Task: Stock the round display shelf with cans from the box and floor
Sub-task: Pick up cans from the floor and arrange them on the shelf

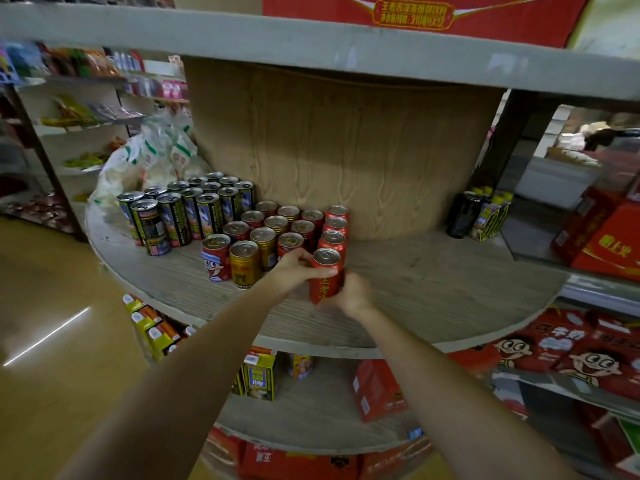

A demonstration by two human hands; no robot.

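A red can [326,277] is held upright between both hands at the front of the round display shelf [433,292], its base at or just above the boards; contact with the wood cannot be told. The left hand [294,268] is wrapped around the can's upper left side, with the fingers laid across the front just under the rim, and the right hand [351,294] is closed around its lower right side. The can is placed at the near end of a row of three red cans [335,225] that runs back toward the wooden core [346,147] of the shelf. Just to the left, a cluster of red and gold cans [268,230] is seen, with a gold can [245,265] and a red can with a cartoon face [216,258] at its front edge. Farther left and back, taller dark cans [187,211] are grouped, with white bagged goods [152,164] behind them. To the right, the boards are bare as far as a dark bottle and a yellow-capped pack [479,214] against the core. On the tier below, small boxes [259,375] and red cartons [377,389] are stood. Above, a red case [415,15] is seen on the upper tier.
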